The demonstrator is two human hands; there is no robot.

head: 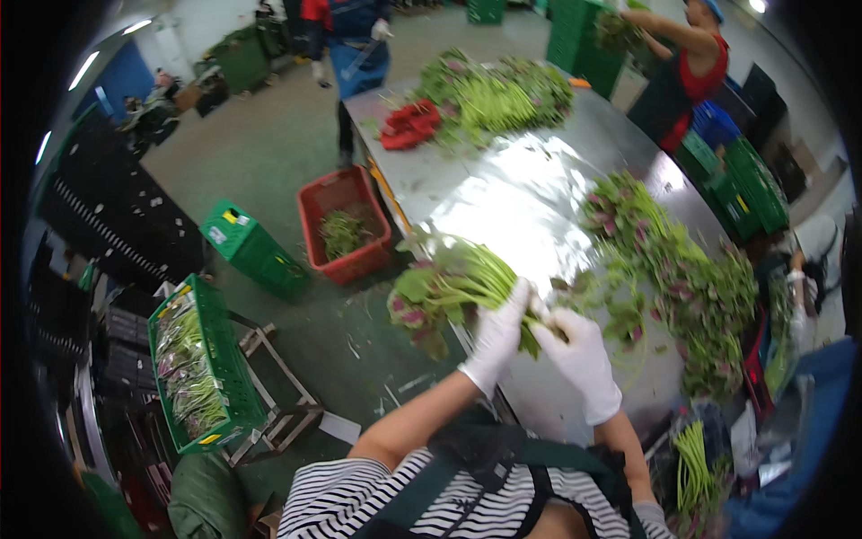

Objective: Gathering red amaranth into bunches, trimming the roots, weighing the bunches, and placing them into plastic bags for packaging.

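My left hand, in a white glove, is closed around the stems of a bunch of leafy greens; its green and purple leaves point left over the table's edge. Close on its right, my right hand, also gloved in white, has thumb and fingers at the lower end of the bunch. Whether it pinches a stem or leaf there is not clear. Both hands are above the metal table. A long heap of similar greens lies on the table to the right, with loose leaves between it and my hands.
At the far end lie more greens and a red cloth. Left on the floor are a red crate and a green crate; a green crate of packed greens rests on a metal stand. Two people stand beyond the table.
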